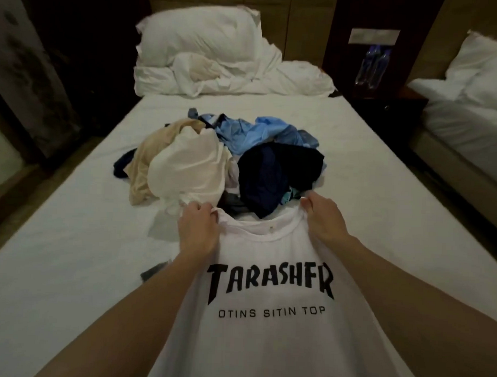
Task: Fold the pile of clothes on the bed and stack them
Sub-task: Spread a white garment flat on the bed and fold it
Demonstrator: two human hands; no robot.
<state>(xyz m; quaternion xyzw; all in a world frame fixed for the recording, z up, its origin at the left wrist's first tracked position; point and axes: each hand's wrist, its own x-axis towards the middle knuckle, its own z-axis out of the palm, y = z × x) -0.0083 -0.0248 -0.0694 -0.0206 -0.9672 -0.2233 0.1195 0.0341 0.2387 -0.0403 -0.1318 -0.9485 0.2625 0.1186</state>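
Head view, dim room. A white T-shirt (268,316) was held up in the near centre, front facing the camera, black print reading "TARASHFR" above a smaller line. It hung spread between the two hands, its lower part running out of the bottom of the view.

Left hand (198,231) gripped the shirt at its left shoulder, just beside the neckline; fingers (212,214) curled over the top edge, cloth bunched under them. Right hand (322,216) gripped the right shoulder the same way, fingers (307,203) closed over the edge. The neck opening sagged between the two grips. Both forearms reached in from the near edge, one on each side of the shirt.

Just beyond the hands, mid-bed, lay the unfolded pile of clothes (223,162): a beige garment (147,159) at left, a cream-white one (186,169) beside it, light blue cloth (260,132) at the far side, a dark navy item (279,172) at right. The shirt's top edge sat right at the near side of the pile; could not tell whether they touched.

The bed (71,238) carried a white sheet. A small dark object (154,271) lay on it near the left forearm. At the far end, a white pillow (202,37) sat on a rumpled duvet (273,79). Water bottles (372,65) stood at far right; a second bed (469,117) at the right edge.
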